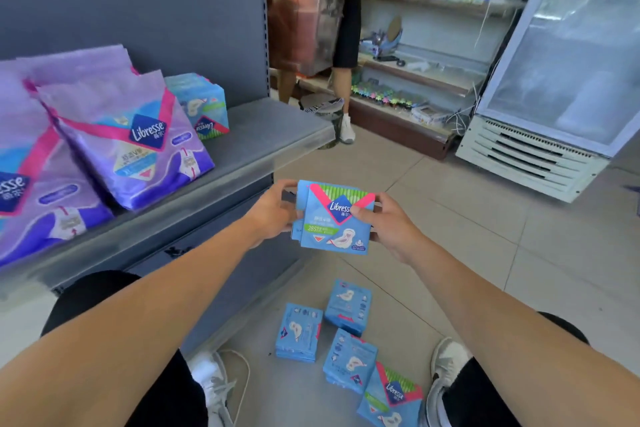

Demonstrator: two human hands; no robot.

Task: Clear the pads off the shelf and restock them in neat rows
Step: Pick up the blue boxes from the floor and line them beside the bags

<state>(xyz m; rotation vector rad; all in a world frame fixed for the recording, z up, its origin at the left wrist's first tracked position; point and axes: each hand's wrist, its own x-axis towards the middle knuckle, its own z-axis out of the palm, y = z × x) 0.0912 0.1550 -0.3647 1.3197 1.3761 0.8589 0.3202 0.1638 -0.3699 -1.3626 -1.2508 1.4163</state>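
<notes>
While four blue packs [346,336] lie on the floor [485,236], the left hand [273,211] and right hand [388,225] each have a grip clamped on blue pad packs [334,218] held beside the shelf [242,149].

The shelf [242,135] is the landmark; on it, the large packs [121,135] lie left of a small pack [204,104] set nearer its back wall; right of its front edge both hands hold a pair of packs [332,218]; below these, four packs [346,340] lie on the floor [485,253]; the cooler [561,80] stands far right
</notes>
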